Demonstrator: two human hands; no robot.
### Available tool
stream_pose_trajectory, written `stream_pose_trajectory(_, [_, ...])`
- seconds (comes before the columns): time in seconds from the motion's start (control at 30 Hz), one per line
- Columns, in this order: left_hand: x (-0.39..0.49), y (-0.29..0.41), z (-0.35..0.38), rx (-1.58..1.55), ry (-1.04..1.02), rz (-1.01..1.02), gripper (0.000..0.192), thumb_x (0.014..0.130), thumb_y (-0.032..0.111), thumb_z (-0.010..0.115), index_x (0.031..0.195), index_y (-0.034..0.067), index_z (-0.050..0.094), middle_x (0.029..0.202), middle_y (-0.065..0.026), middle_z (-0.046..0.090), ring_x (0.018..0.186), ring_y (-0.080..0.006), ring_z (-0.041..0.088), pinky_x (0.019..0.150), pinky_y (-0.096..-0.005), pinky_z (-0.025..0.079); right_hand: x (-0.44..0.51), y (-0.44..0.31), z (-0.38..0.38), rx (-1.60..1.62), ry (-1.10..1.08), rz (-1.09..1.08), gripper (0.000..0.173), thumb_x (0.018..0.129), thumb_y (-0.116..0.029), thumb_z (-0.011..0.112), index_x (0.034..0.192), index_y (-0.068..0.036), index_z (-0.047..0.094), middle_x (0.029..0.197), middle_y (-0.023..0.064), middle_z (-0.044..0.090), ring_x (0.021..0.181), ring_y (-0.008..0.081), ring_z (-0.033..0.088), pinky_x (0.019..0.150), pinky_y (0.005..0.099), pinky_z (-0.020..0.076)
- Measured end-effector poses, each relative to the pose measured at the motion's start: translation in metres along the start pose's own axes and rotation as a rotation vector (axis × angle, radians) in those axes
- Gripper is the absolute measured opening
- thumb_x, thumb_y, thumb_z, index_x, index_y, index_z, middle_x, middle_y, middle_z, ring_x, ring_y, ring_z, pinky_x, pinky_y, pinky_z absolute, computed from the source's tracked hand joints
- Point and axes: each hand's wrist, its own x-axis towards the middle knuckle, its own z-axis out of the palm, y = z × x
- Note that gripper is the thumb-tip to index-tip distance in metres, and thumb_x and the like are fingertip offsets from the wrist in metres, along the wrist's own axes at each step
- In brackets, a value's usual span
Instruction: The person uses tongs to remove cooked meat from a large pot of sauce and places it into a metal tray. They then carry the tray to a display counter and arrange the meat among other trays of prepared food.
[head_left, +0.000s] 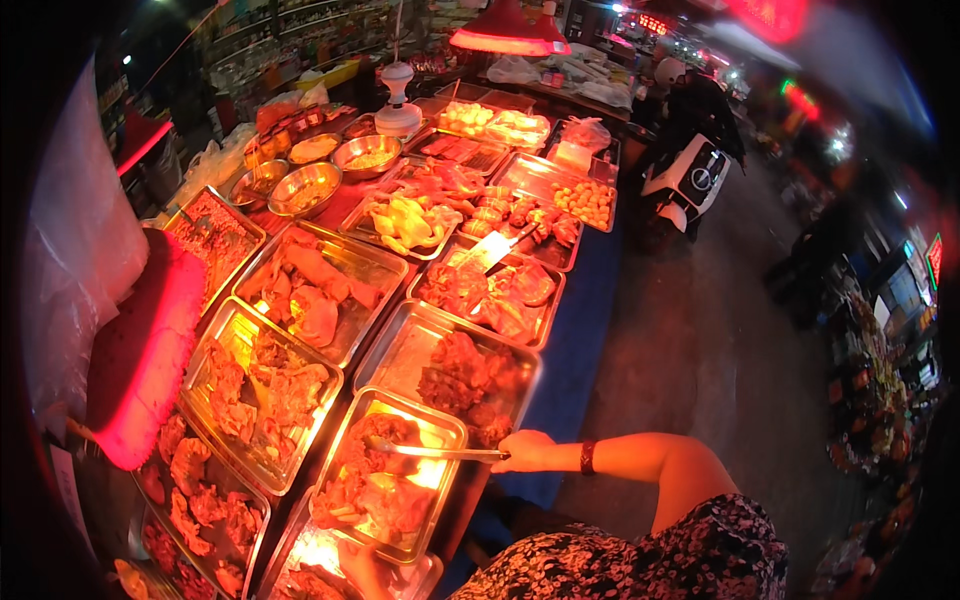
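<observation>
My right hand (525, 451), with a dark bracelet at the wrist, grips the end of long metal tongs (450, 453). Their far end touches dark cooked meat (386, 431) in a metal tray (448, 491). Paler meat pieces (394, 501) lie in the tray's nearer half. At the bottom edge, my left hand (360, 562) is by that tray's near rim, above a lower tray (427, 577) of meat. It is partly cut off and its fingers are unclear. Just beyond the tongs, another tray (390, 360) holds dark meat chunks (465, 379).
More meat trays (244, 409) cover the stall, with a cleaver (491, 251) on one and steel bowls (367, 155) farther back. Red heat lamps hang at left (150, 360) and overhead (502, 34). A scooter (686, 176) stands in the aisle, near a person wearing a helmet (670, 71).
</observation>
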Motion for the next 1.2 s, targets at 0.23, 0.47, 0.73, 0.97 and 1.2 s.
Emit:
stream_pose_trajectory(0.23, [0.008,-0.017,-0.003,-0.122,0.019,0.046,0.044,0.072,-0.008,0.063,0.114,-0.001,0.056,0.095,-0.0083,0.064,0.080,-0.0211,0.061,0.066,-0.0316,0.050,-0.010,-0.006,0.000,0.000,0.093,-0.007,0.042,0.077,-0.050,0.070,0.093,-0.011,0.071,0.083,0.0130,0.069,0.079,0.0309,0.067,0.068,0.0437,0.0506])
stream_pose_trajectory(0.47, [0.003,-0.021,-0.011,-0.037,0.133,-0.071,0.023,0.072,-0.010,0.062,0.090,0.003,0.054,0.077,-0.0035,0.058,0.062,-0.0136,0.056,0.053,-0.0269,0.044,-0.027,-0.016,-0.027,-0.430,0.521,-0.195,0.033,0.075,-0.039,0.075,0.083,-0.010,0.062,0.069,0.0097,0.064,0.064,0.0303,0.065,0.055,0.0422,0.0493])
stream_pose_trajectory(0.73, [0.017,-0.039,-0.012,0.024,0.057,0.038,0.048,0.067,-0.011,0.061,0.114,-0.002,0.058,0.092,-0.0082,0.066,0.078,-0.0182,0.065,0.065,-0.0287,0.053,-0.036,-0.017,-0.087,-0.734,0.732,-0.301,0.037,0.066,-0.031,0.082,0.081,-0.011,0.055,0.068,0.0062,0.057,0.060,0.0261,0.062,0.054,0.0387,0.0482])
stream_pose_trajectory(0.97, [0.011,-0.019,-0.006,0.238,0.138,-0.114,0.027,0.068,-0.010,0.064,0.090,0.003,0.054,0.073,-0.0058,0.059,0.058,-0.0167,0.057,0.049,-0.0284,0.045,-0.046,-0.019,-0.115,-0.705,0.835,-0.398,0.033,0.069,-0.029,0.078,0.081,-0.011,0.053,0.068,0.0049,0.056,0.059,0.0219,0.061,0.055,0.0352,0.0471])
stream_pose_trajectory(1.2, [0.006,0.018,0.006,0.309,0.066,-0.196,0.026,0.073,-0.004,0.068,0.079,0.007,0.045,0.062,-0.0073,0.053,0.044,-0.0209,0.053,0.039,-0.0335,0.042,-0.038,-0.007,-0.103,-0.611,0.909,-0.471,0.019,0.078,-0.023,0.067,0.077,-0.010,0.054,0.064,0.0032,0.052,0.055,0.0191,0.058,0.052,0.0323,0.0441])
